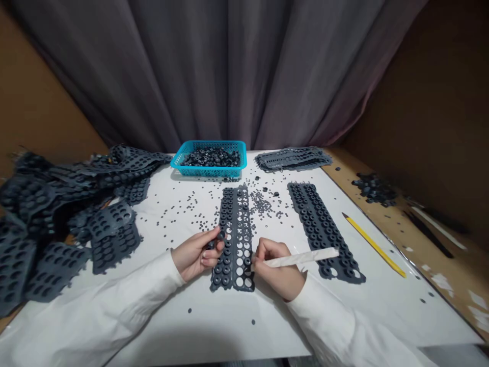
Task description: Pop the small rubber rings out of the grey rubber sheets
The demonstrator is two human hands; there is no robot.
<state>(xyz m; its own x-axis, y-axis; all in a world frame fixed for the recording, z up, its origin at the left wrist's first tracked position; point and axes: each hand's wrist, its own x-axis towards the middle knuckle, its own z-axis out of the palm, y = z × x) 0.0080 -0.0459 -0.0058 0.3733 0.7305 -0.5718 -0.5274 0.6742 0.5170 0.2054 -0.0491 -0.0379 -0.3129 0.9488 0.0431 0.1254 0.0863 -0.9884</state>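
Note:
A dark grey moulded rubber sheet (pixel 232 265) lies in front of me, with rows of ring-shaped parts on its left and many open holes on its right. My left hand (pixel 201 253) is closed at the sheet's left edge, fingers pinching small black rubber pieces (pixel 211 244). In my right hand (pixel 275 266) is a white paper-wrapped stick (pixel 305 257), gripped like a pen beside the sheet's lower right edge. The stick's working tip is hidden by my fingers. Tiny black discs (pixel 263 203) are scattered around the sheet's far end.
A blue basket (pixel 244 162) of small black parts stands at the back. To the right are another rubber sheet (pixel 323 229), a yellow pencil (pixel 376 247) and stacked sheets (pixel 292 159) behind. Piled sheets (pixel 57 186) crowd the left. Black pieces (pixel 373 188) heap on the brown surface.

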